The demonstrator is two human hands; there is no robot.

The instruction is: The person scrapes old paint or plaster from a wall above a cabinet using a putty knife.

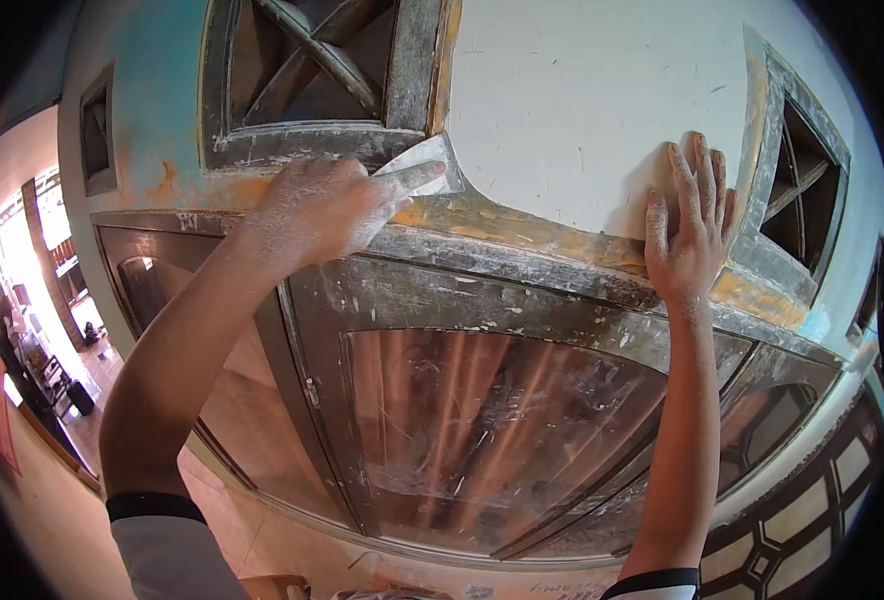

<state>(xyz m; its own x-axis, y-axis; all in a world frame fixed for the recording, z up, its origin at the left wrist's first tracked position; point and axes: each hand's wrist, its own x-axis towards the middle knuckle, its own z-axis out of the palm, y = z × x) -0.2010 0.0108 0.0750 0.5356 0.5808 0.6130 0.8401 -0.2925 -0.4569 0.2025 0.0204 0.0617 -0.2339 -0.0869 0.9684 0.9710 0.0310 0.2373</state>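
Observation:
My left hand (312,210), coated in white dust, is closed on a piece of sandpaper (424,158) with a pale back. Its index finger lies along the sheet, pressing it to the wall just below the corner of a worn wooden vent frame (417,70). Fingers stretched upward, my right hand (689,235) rests flat on the white wall panel (592,110) near its lower right edge. Between the hands, a curved strip of bare, brownish wall (532,228) runs above the scuffed dark wooden beam (502,268).
Below the beam stands a window with dusty glass (502,430) and orange-brown curtains behind it. Another crossed vent opening (800,190) is at the right. A bright doorway (57,260) opens at the far left, and a dark patterned grille (812,500) stands at lower right.

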